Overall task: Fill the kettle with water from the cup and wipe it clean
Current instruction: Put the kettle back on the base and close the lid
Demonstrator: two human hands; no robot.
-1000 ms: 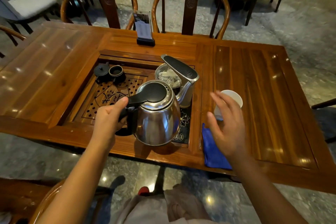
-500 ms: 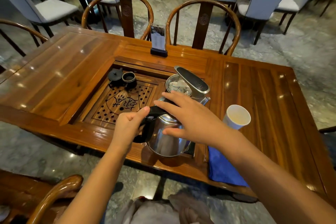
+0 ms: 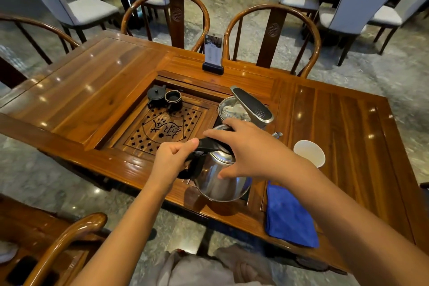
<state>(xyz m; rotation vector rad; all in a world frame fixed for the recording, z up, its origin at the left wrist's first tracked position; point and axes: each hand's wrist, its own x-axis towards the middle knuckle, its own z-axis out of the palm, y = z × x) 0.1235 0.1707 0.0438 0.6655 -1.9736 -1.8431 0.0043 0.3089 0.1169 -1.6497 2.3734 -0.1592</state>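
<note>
A shiny steel kettle (image 3: 220,181) with a black handle stands at the near edge of the recessed tea tray. My left hand (image 3: 171,160) is closed around its handle. My right hand (image 3: 246,148) lies over the kettle's top with fingers on the black lid, hiding most of it. A white paper cup (image 3: 310,153) stands upright on the table just right of the kettle. A folded blue cloth (image 3: 287,213) lies at the table's near edge, below the cup.
A steel water dispenser arm (image 3: 251,104) and a lidded pot (image 3: 232,109) stand behind the kettle. A small black teapot (image 3: 156,96) and black cup (image 3: 173,99) sit at the carved tray's far left. A menu stand (image 3: 213,55) and round-backed chairs line the far side.
My right hand moved left from beside the cup onto the kettle's lid and stays there. My left hand keeps hold of the handle. The camera view tilted up slightly.
</note>
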